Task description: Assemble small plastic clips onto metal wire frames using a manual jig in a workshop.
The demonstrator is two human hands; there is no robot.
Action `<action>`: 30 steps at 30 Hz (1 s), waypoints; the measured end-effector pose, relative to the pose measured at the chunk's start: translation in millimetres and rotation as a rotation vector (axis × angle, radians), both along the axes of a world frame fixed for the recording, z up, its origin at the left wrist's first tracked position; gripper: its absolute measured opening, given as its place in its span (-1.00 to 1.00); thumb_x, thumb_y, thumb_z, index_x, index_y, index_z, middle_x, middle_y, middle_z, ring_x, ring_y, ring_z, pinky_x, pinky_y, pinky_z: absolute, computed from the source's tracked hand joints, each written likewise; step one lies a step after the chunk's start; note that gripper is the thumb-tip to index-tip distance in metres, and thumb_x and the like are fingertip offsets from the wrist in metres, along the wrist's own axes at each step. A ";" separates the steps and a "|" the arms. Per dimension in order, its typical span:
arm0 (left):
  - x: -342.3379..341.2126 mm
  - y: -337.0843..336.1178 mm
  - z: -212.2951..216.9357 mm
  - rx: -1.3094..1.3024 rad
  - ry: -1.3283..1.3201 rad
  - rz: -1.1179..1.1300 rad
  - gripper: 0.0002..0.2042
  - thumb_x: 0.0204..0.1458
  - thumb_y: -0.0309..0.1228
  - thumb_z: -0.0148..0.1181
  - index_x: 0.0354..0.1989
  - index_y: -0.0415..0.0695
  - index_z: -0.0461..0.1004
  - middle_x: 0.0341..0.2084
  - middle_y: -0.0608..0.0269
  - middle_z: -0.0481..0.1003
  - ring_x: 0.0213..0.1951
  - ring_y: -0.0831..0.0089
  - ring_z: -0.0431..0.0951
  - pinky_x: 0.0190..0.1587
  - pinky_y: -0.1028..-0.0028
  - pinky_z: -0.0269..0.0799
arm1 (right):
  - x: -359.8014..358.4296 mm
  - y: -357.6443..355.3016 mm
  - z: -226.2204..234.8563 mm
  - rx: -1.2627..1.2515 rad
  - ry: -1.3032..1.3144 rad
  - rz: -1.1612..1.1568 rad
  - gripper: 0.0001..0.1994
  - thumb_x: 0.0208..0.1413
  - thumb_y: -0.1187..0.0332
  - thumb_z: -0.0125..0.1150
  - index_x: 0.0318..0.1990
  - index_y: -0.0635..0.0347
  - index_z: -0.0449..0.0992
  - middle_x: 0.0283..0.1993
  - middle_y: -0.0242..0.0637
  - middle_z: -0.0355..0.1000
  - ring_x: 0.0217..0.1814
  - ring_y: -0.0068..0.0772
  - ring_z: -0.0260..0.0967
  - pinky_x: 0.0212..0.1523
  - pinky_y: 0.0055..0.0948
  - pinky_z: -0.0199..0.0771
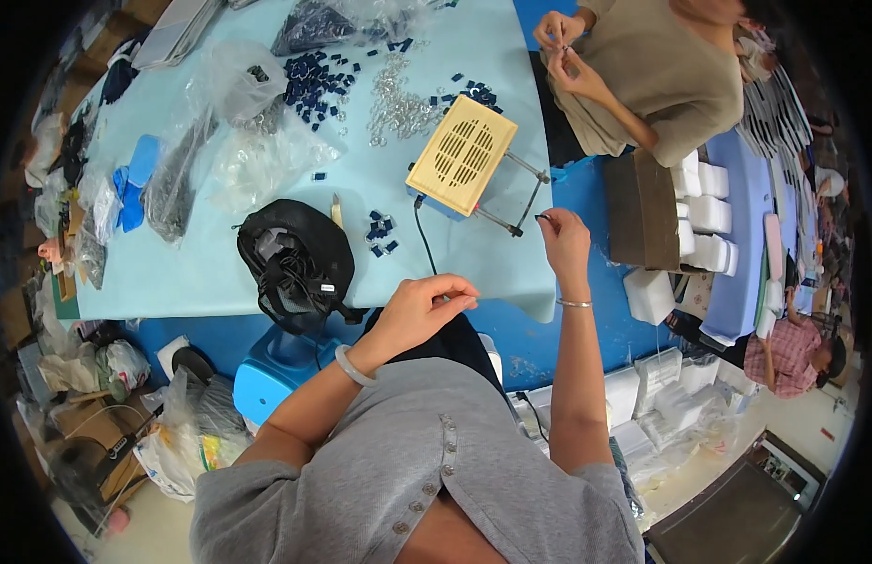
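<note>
My left hand (428,305) is over the table's near edge, thumb and fingers pressed together. Whatever may be in that pinch is too small to make out. Farther right, my right hand (567,246) is raised by the table's right edge and pinches a small dark piece (545,217). Just left of it stands a cream vented box (464,155) with a blue lower side and a black cord. Two metal rods (527,167) stick out of its right side, joined by a crossbar; my right fingertips are near the crossbar's lower end.
Small dark blue pieces (315,89) and clear ones (398,103) lie heaped on the pale blue tablecloth (172,282). A black bag (295,258) sits near the front edge, beside a small knife-like tool (337,211). Across the right corner, a co-worker's hands (569,61) hold something tiny.
</note>
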State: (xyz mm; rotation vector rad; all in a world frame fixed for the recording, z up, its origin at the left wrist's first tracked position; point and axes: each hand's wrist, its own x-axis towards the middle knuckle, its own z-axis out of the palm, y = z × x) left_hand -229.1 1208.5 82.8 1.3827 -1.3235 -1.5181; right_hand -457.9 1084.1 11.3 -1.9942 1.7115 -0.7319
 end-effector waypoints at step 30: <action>14.6 4.4 -7.5 0.072 0.019 0.000 -0.85 0.05 -0.45 0.10 -0.28 -0.26 0.49 -0.45 0.20 0.56 -0.40 0.52 0.58 -0.35 0.62 0.44 | 10.1 -21.9 -22.8 0.000 0.287 0.112 -0.95 -0.12 0.46 0.16 -0.47 0.21 0.44 -0.48 -0.16 0.41 -0.39 -0.09 0.37 -0.38 -0.20 0.38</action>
